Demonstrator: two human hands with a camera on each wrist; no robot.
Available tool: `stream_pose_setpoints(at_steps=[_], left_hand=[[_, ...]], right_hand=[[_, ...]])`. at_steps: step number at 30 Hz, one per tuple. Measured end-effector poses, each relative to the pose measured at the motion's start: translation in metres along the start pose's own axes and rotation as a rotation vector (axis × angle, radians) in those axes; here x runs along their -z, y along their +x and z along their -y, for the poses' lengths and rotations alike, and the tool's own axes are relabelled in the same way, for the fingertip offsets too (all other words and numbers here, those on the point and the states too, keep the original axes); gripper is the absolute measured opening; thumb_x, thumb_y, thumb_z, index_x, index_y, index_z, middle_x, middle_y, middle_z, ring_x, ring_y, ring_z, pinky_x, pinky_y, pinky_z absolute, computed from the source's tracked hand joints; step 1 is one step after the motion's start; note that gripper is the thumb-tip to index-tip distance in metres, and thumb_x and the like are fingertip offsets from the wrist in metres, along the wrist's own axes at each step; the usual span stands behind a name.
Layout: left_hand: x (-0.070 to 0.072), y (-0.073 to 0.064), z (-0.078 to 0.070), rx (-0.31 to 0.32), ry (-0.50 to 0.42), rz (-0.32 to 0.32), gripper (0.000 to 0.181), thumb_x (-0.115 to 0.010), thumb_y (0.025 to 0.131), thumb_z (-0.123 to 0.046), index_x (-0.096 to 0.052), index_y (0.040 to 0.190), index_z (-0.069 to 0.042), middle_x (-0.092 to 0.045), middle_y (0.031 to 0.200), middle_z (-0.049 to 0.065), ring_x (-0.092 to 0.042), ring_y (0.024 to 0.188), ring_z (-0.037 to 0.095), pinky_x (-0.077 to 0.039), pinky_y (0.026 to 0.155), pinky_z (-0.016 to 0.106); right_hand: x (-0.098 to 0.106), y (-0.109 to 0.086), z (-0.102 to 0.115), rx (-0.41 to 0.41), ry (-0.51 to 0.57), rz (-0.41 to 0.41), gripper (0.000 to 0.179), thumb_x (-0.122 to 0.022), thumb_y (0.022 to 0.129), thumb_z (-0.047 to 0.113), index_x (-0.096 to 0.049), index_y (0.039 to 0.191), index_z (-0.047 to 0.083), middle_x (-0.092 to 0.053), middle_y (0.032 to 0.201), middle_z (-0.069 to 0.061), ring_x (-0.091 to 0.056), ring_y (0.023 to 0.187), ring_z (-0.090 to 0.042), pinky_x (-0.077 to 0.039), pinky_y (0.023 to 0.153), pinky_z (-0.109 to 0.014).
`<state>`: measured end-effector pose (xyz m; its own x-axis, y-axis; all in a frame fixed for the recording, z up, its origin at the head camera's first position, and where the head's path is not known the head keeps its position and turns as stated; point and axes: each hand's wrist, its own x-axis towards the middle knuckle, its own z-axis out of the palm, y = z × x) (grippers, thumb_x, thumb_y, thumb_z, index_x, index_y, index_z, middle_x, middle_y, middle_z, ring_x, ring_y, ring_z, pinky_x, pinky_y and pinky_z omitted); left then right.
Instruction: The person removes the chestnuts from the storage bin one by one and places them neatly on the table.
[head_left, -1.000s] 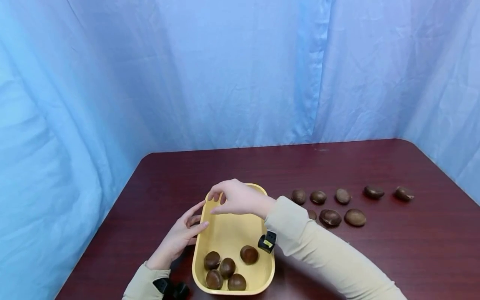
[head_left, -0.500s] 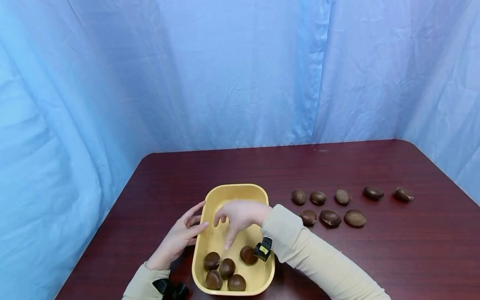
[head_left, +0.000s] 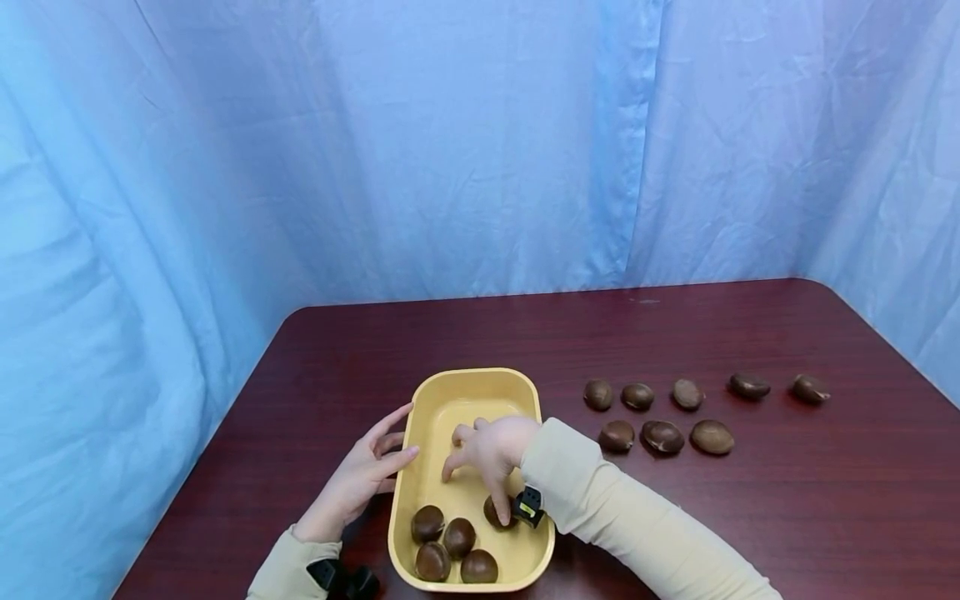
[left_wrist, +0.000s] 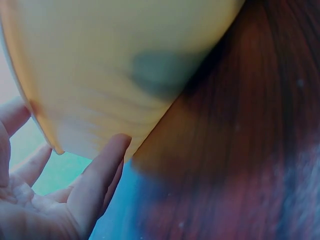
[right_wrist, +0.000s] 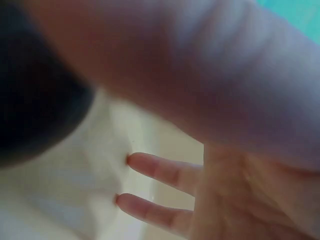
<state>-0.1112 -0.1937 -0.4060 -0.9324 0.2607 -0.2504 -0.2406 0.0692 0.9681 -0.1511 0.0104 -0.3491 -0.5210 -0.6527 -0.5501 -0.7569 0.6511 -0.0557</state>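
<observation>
A yellow tray (head_left: 474, 388) stands near the table's front edge with several round, glossy chestnuts (head_left: 459, 537) in its near end. My left hand (head_left: 362, 473) steadies its left side. The thumb tip lies at the rim, and in the left wrist view fairly straight fingers (left_wrist: 102, 175) touch the outer wall. Inside the tray, my right hand (head_left: 491, 454) reaches down with spread fingers. Its thumb is over a chestnut (head_left: 492, 510) at the right; whether it touches is unclear. No nut shows between its fingers, and a blurred dark shape covers part of the right wrist view.
Right of the tray, several brown nuts, some flatter, lie in two loose rows; among them are a pale brown nut (head_left: 712, 437) and a far-right nut (head_left: 810, 389). The dark red table (head_left: 360, 350) ends at blue curtains (head_left: 480, 167).
My right hand has come down from the tray's far left rim towards its near right, the thumb now over the right chestnut. The left hand stays at the tray's side.
</observation>
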Motion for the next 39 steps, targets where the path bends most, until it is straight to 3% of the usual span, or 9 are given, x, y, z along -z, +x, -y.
stream_pose_setpoints(at_steps=[8,21,25,29,32,39], left_hand=[[0.0,0.0,0.001,0.002,-0.002,0.002,0.07,-0.061,0.093,-0.019,-0.022,0.151,-0.019,-0.041,0.137,0.028,-0.064,0.102,0.024,-0.056,0.078,0.04],[-0.002,0.0,-0.002,0.018,0.012,-0.015,0.065,-0.056,0.096,-0.015,-0.022,0.151,-0.019,-0.041,0.137,0.028,-0.063,0.105,0.025,-0.056,0.08,0.04],[-0.003,0.0,-0.003,0.018,0.016,-0.021,0.065,-0.056,0.096,-0.015,-0.022,0.151,-0.019,-0.041,0.137,0.027,-0.063,0.104,0.024,-0.056,0.079,0.039],[-0.003,0.0,-0.003,0.018,0.022,-0.03,0.065,-0.057,0.096,-0.016,-0.023,0.151,-0.019,-0.042,0.137,0.027,-0.064,0.103,0.023,-0.056,0.079,0.039],[-0.003,0.0,-0.003,0.015,0.025,-0.035,0.065,-0.057,0.095,-0.016,-0.023,0.151,-0.02,-0.042,0.137,0.026,-0.063,0.103,0.023,-0.056,0.079,0.039],[-0.002,0.0,-0.003,0.012,0.022,-0.023,0.066,-0.057,0.096,-0.017,-0.022,0.151,-0.02,-0.042,0.137,0.027,-0.063,0.104,0.023,-0.056,0.08,0.039]], right_hand=[[-0.002,0.002,0.003,-0.031,0.001,-0.009,0.084,-0.091,0.057,0.032,-0.048,0.127,0.051,-0.033,0.142,0.009,-0.037,0.112,-0.011,-0.045,0.077,-0.027],[-0.003,0.006,-0.002,-0.041,0.261,-0.144,0.055,-0.089,0.062,0.021,-0.067,0.111,0.029,-0.047,0.126,0.005,-0.041,0.098,-0.015,-0.041,0.076,-0.026],[-0.004,0.007,-0.003,-0.032,0.297,-0.161,0.043,-0.088,0.064,0.019,-0.068,0.101,0.024,-0.049,0.109,0.004,-0.045,0.088,-0.012,-0.041,0.071,-0.022],[-0.004,0.009,-0.003,-0.001,0.386,-0.107,0.025,-0.084,0.068,0.009,-0.064,0.081,0.016,-0.055,0.082,0.007,-0.048,0.068,-0.007,-0.04,0.06,-0.018],[-0.005,0.009,-0.003,0.025,0.437,-0.063,0.024,-0.08,0.071,0.002,-0.059,0.072,0.014,-0.057,0.067,0.009,-0.047,0.06,-0.004,-0.038,0.055,-0.017],[-0.007,0.01,-0.007,0.06,0.377,-0.174,0.027,-0.065,0.071,-0.007,-0.052,0.062,0.015,-0.048,0.062,0.008,-0.042,0.054,-0.004,-0.034,0.049,-0.016]])
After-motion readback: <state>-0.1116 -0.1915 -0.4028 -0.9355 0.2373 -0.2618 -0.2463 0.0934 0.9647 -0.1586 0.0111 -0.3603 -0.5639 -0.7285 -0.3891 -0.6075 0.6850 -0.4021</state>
